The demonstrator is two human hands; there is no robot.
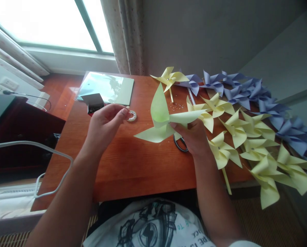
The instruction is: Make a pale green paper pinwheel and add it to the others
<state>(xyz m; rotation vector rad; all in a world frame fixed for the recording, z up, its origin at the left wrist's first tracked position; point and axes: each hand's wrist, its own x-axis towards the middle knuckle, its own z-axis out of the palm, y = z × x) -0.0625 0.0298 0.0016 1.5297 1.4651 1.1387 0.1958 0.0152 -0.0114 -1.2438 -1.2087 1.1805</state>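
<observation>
My right hand (193, 137) pinches a pale green paper pinwheel (161, 118) at its centre and holds it above the wooden table (122, 164). My left hand (106, 123) hovers to the left of it, fingertips pinched together; anything small between them is too tiny to see. A small roll of tape (132, 116) lies just beyond my left fingertips. Scissors (179, 143) lie on the table under my right hand, mostly hidden.
Several finished yellow pinwheels (235, 137) and blue pinwheels (248, 91) cover the table's right side. A small dark open box (93, 103) and a glossy green sheet (109, 87) lie at the back left. Tiny bits (177, 107) are scattered near the middle. White cable (53, 161) loops at left.
</observation>
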